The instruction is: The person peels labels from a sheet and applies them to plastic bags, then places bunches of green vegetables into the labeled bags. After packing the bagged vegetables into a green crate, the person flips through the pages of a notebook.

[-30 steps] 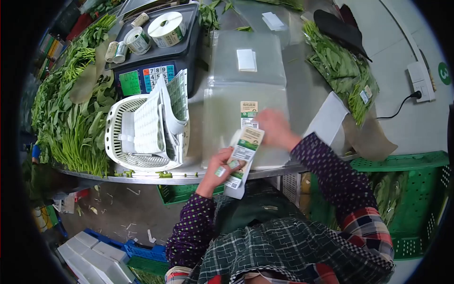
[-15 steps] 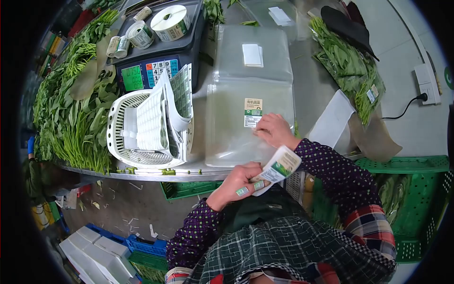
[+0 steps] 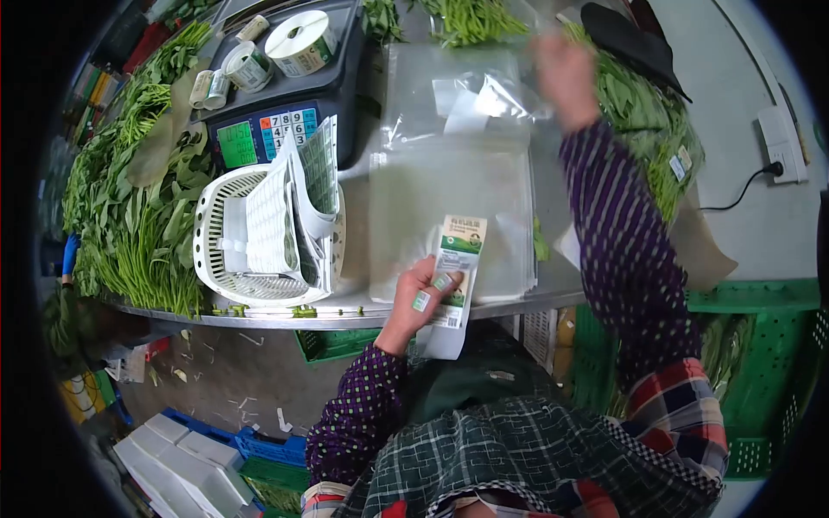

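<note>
My left hand (image 3: 411, 302) grips a strip of printed labels (image 3: 462, 246) at the table's front edge, its thumb across the strip. Small green-and-white stickers sit on that thumb. My right hand (image 3: 566, 82) reaches to the far right of the table, smeared by motion; whether its fingers hold anything is unclear. Beside it lies crumpled, shiny clear plastic with white paper slips (image 3: 466, 108). A stack of clear plastic bags (image 3: 449, 186) lies flat between my hands. Green leafy stems (image 3: 475, 22) show at the far end, left of my right hand.
A white basket (image 3: 207, 229) with label sheets stands left of the bags. Behind it is a scale (image 3: 250, 129) carrying label rolls (image 3: 300, 43). Loose greens (image 3: 147, 233) pile at far left; bagged greens (image 3: 652, 129) lie right. Green crates (image 3: 751, 298) stand below right.
My right hand has gone from the label on the front bag to the far right. That labelled bag is gone from the stack's front. My left hand has turned the label strip more upright.
</note>
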`<action>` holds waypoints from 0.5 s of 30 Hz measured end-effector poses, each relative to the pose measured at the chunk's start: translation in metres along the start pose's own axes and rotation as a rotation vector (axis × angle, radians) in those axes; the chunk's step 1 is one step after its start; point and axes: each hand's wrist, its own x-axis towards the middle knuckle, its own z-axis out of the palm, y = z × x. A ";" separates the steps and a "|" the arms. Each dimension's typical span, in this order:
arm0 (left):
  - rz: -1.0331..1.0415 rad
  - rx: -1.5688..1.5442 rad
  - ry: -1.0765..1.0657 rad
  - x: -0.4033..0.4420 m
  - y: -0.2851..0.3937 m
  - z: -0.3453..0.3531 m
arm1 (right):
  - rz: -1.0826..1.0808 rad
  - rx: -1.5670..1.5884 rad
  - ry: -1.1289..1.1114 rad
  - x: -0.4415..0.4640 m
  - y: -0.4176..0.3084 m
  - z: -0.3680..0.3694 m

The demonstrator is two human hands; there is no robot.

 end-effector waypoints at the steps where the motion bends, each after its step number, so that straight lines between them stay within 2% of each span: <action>1: -0.043 -0.036 0.003 0.001 0.004 -0.002 | -0.109 0.054 0.005 0.024 -0.012 -0.019; 2: -0.081 -0.072 0.006 0.002 0.008 -0.006 | -0.224 0.107 0.013 0.035 -0.020 -0.032; 4: -0.039 -0.043 0.009 0.005 0.005 -0.007 | -0.308 0.080 -0.553 -0.033 -0.008 -0.006; 5: -0.034 -0.079 0.015 0.005 0.001 -0.005 | -0.066 -0.131 -0.833 -0.086 -0.048 -0.015; 6: -0.041 -0.114 0.022 0.003 -0.002 -0.002 | -0.086 0.053 -0.924 -0.125 -0.020 -0.002; 7: -0.041 -0.122 0.030 0.002 -0.004 -0.001 | 0.188 0.216 -1.004 -0.151 -0.009 0.006; 9: 0.140 0.045 0.122 -0.003 -0.003 0.000 | 0.391 0.456 -0.937 -0.174 -0.009 0.005; 10: 0.130 0.043 0.128 -0.004 -0.001 0.000 | 0.397 0.458 -0.948 -0.181 -0.011 0.002; 13: 0.421 0.223 0.177 0.005 0.018 -0.003 | 0.400 0.458 -0.953 -0.195 -0.028 -0.010; 14: 0.421 0.221 0.176 0.000 0.024 -0.003 | 0.339 0.389 -0.886 -0.199 -0.037 -0.013; 15: 0.147 0.164 0.150 -0.008 0.033 -0.004 | 0.276 0.321 -0.819 -0.201 -0.044 -0.015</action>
